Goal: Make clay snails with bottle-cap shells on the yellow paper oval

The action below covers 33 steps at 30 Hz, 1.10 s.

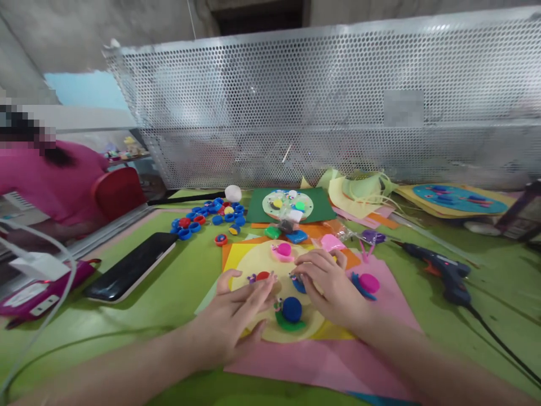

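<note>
The left hand was laid flat and open on the cream disc; the right hand, at three o'clock, was curled, fingertips on a blue snail piece.

— What does the person wear on the arms?
— Nothing: both forearms are bare up to the picture's lower edge, no sleeves showing.
— And the left hand, the right hand?
— Bare too, fingers slim, nails short.

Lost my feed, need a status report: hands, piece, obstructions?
Left hand flat on yellow disc. Right hand fingertips on blue snail piece. Glue gun lies apart, right.
</note>
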Available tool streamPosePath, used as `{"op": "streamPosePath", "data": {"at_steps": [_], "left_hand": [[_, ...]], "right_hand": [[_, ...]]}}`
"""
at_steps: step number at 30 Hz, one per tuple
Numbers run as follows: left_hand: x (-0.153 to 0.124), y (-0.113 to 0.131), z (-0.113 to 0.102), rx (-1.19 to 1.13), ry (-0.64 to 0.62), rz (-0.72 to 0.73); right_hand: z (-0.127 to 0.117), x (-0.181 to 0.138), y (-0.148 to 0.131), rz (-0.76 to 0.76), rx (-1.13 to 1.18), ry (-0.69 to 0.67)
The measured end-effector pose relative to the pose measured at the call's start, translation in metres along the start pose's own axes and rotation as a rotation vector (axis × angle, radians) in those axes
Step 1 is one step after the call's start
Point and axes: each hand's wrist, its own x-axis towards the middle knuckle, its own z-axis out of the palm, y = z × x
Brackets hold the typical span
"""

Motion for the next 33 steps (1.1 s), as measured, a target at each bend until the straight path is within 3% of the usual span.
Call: {"op": "streamPosePath", "data": {"at_steps": [4, 9, 17, 21, 26, 33], "left_hand": [[-0.003, 0.001, 0.006, -0.075, -0.019, 0.035], [-0.005, 0.002, 0.011, -0.161, 0.007, -0.13], [-0.007, 0.008, 0.008, -0.154, 0.007, -0.209], [-0.009, 0.008, 0.009, -0.135, -0.066, -0.096], [-0.01, 0.009, 0.012, -0.111, -0.072, -0.038], [-0.009, 0.01, 0.01, 0.027, -0.052, 0.017]], "right_hand": [[-0.008, 0.001, 0.001, -0.029, -0.045, 0.044], [-0.01, 0.001, 0.005, -0.032, -0.109, 0.089], [-0.025, 0.006, 0.012, -0.032, -0.265, 0.17], [-0.043, 0.011, 0.016, 0.014, -0.351, 0.182], [-0.057, 0.013, 0.027, 0.133, -0.452, 0.182], [-0.074, 0.01, 0.062, 0.483, -0.504, 0.038]]}}
